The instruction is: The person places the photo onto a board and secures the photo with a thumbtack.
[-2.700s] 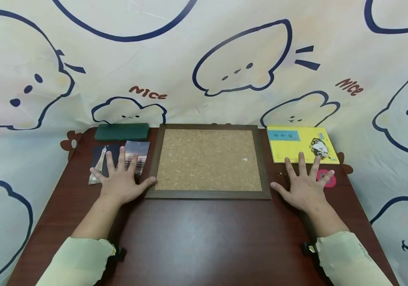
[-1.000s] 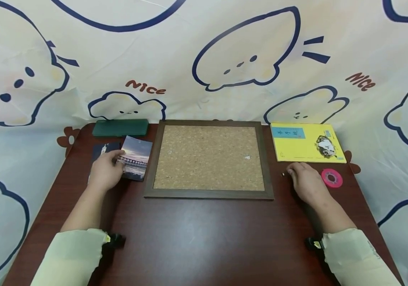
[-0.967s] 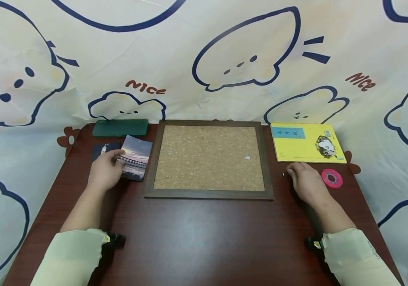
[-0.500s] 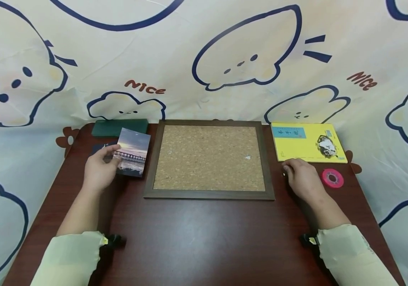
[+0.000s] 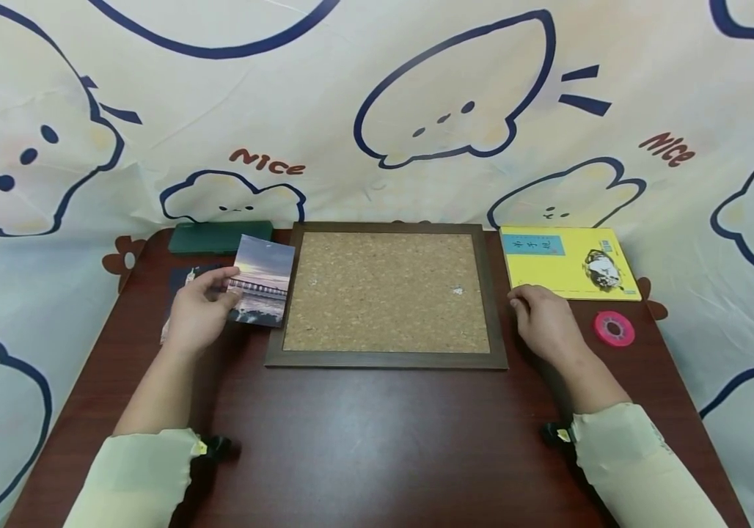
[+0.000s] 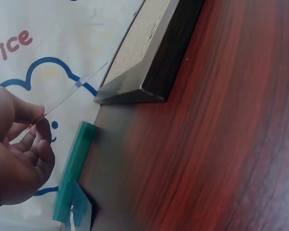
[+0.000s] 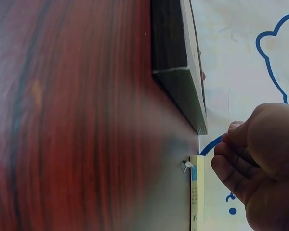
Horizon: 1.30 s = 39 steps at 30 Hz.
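Left hand (image 5: 202, 312) pinches a photo (image 5: 263, 282).
Corkboard (image 5: 386, 293) right of those fingertips; right hand (image 5: 545, 323) curled, anything held unclear.

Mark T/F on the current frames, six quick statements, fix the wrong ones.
1. The left hand pinches a photo. True.
2. That photo is pinned to the cork board. False: the left hand holds it.
3. The yellow book lies right of the cork board. True.
4. The pink roll sits on the yellow book. False: it lies on the table, nearer the person.
5. The right hand has curled fingers. True.
6. The green case is beside the yellow book. False: it is left of the cork board.
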{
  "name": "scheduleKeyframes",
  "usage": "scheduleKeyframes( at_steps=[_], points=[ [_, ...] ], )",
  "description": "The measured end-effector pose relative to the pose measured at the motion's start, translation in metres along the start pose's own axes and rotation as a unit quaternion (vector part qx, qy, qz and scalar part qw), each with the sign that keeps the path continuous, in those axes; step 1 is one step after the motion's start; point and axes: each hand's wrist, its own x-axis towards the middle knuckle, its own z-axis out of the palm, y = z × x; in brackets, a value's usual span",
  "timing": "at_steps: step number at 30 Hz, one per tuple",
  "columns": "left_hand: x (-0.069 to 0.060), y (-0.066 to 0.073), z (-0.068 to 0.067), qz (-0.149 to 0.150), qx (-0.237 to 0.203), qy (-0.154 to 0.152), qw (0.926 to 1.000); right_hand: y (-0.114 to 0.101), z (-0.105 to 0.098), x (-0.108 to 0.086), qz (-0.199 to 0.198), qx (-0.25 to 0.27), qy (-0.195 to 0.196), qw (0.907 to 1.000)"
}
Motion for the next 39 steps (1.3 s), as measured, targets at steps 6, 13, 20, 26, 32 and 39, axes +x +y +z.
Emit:
scheduleKeyframes(
  at_steps=[6, 13, 20, 26, 32, 39],
  points=[
    [0.001, 0.002, 0.01, 0.019, -0.01, -0.011, 0.9997, -0.008, 0.004, 0.005, 0.002, 0.007, -0.002, 1.0],
    [0.002, 0.006, 0.017, 0.02, -0.024, -0.03, 0.999, -0.015, 0.008, 0.01, -0.013, 0.014, 0.008, 0.9998],
    [0.003, 0.009, 0.028, 0.028, -0.029, -0.035, 0.9986, -0.023, 0.014, 0.016, -0.025, 0.024, 0.022, 0.9992],
    [0.003, 0.012, 0.037, 0.027, -0.047, -0.048, 0.9974, -0.03, 0.019, 0.02, -0.029, 0.028, 0.025, 0.9989],
    [0.003, 0.017, 0.043, 0.018, -0.055, -0.06, 0.9965, -0.039, 0.024, 0.024, -0.023, 0.039, 0.025, 0.9987],
    [0.003, 0.019, 0.052, 0.018, -0.052, -0.068, 0.9961, -0.048, 0.03, 0.027, -0.022, 0.05, 0.021, 0.9983]
  ],
)
